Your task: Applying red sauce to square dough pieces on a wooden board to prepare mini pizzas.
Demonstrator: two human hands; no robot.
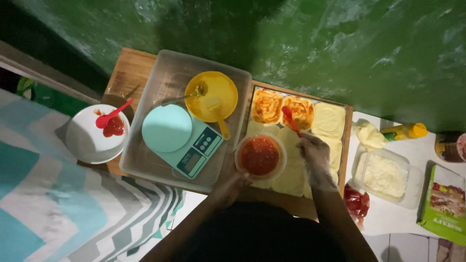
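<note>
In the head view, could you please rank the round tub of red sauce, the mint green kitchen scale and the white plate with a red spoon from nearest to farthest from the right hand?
From the right hand:
1. Round tub of red sauce, just left.
2. Mint green kitchen scale, farther left, in the clear tray.
3. White plate with a red spoon, far left.

2 sauced dough rounds [284, 109], approx. 6 plain [328, 120]

**Wooden board and white surface: contents**

On the wooden board [127, 73] are set a clear tub [145, 160], a white plate [82, 140] and pale dough squares [329, 119]. On the white surface [388, 218] are laid a cheese tub [386, 175] and a green packet [444, 204].
</note>
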